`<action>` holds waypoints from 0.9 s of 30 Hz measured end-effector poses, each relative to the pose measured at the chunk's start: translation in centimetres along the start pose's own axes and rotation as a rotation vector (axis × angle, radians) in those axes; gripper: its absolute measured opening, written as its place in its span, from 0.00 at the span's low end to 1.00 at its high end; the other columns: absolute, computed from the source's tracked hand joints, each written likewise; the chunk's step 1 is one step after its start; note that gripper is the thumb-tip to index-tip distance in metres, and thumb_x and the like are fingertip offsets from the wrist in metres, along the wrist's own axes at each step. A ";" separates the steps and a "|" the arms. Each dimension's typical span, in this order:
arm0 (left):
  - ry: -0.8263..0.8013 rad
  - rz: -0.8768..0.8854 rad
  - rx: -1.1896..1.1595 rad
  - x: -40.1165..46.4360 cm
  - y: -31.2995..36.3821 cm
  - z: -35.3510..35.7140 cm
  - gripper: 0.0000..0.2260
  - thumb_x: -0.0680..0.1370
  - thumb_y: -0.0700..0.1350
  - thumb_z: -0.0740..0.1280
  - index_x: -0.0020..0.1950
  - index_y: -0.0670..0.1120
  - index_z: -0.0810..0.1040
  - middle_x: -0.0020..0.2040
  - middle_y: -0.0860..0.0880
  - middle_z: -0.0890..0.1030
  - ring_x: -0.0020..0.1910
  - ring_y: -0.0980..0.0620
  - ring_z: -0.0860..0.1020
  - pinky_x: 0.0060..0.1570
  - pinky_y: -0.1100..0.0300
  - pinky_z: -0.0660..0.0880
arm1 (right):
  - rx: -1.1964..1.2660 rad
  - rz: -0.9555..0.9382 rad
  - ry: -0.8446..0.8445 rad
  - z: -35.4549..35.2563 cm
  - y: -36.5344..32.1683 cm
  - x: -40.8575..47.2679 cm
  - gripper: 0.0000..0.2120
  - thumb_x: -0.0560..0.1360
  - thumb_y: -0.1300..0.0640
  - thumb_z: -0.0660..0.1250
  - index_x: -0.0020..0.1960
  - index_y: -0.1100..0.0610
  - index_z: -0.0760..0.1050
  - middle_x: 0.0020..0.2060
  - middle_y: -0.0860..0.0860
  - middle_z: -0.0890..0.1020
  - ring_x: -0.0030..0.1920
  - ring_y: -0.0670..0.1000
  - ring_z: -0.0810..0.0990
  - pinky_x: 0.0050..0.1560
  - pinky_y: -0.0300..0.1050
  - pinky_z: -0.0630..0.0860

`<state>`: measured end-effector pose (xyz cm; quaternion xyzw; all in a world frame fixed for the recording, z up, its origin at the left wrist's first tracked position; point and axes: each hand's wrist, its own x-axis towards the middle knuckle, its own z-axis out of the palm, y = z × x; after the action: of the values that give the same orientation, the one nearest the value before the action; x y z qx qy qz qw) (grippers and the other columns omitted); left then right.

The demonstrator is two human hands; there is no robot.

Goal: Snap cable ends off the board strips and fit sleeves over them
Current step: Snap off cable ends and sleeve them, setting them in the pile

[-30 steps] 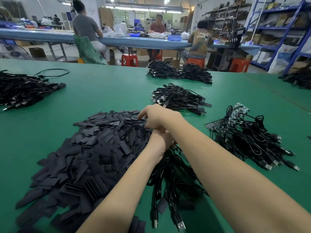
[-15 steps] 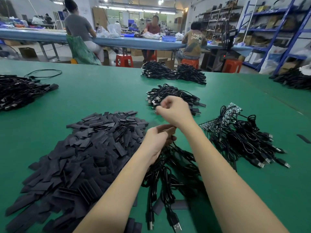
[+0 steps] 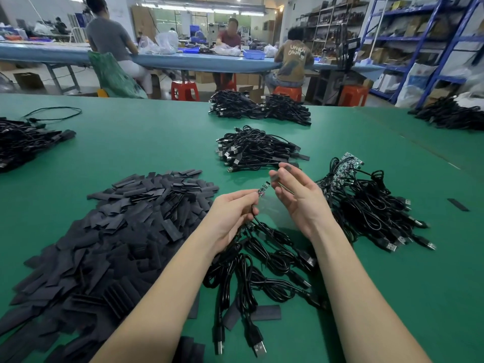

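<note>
Sleeve pile: a broad heap of flat black sleeves lies on the left of the green table, within easy reach of the left hand, likely so one can be picked without looking away.
Left hand: fingers curled, pinching a cable just behind its small board end, which sticks up and out toward the right hand, presented for sleeving.
Loose cables: trail down from that hand to the table, USB plugs nearest the person.
Right hand: palm turned inward, fingers fairly spread; thumb and forefinger seem to pinch a dark sleeve, though blur leaves this uncertain.
Board strips: far right, cables attached, waiting to be snapped.
</note>
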<state>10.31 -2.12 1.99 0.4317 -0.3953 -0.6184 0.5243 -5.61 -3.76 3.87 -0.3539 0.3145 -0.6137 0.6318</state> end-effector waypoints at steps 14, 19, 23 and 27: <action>-0.094 0.008 0.041 -0.2 0.2 -0.2 0.08 0.82 0.39 0.65 0.54 0.42 0.85 0.38 0.53 0.80 0.33 0.58 0.75 0.32 0.69 0.71 | -0.145 -0.146 -0.020 -0.4 -0.1 0.0 0.09 0.65 0.59 0.79 0.45 0.59 0.87 0.44 0.58 0.87 0.44 0.50 0.85 0.48 0.38 0.80; -0.108 0.014 0.061 -0.2 0.1 -0.2 0.08 0.82 0.39 0.66 0.53 0.43 0.85 0.37 0.53 0.79 0.32 0.59 0.74 0.31 0.69 0.70 | -0.248 -0.194 -0.010 -0.6 0.2 0.1 0.07 0.72 0.65 0.77 0.49 0.61 0.86 0.42 0.57 0.87 0.45 0.51 0.85 0.49 0.39 0.81; -0.123 0.017 0.043 -0.2 0.0 -0.2 0.07 0.81 0.37 0.65 0.54 0.40 0.83 0.37 0.51 0.78 0.32 0.59 0.73 0.29 0.70 0.68 | -0.257 -0.140 -0.031 -0.8 -0.2 -0.2 0.08 0.70 0.64 0.77 0.49 0.61 0.86 0.42 0.57 0.87 0.43 0.50 0.85 0.48 0.38 0.81; -0.165 0.018 0.067 -0.4 0.1 -0.3 0.07 0.81 0.36 0.64 0.56 0.39 0.81 0.36 0.52 0.78 0.32 0.59 0.72 0.30 0.70 0.67 | -0.231 0.046 -0.109 -1.5 -1.3 -0.5 0.08 0.66 0.59 0.76 0.46 0.58 0.87 0.44 0.55 0.87 0.42 0.47 0.85 0.44 0.35 0.80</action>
<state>10.69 -1.79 2.07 0.3929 -0.4615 -0.6336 0.4809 -7.55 -3.36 4.11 -0.4499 0.3562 -0.5387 0.6169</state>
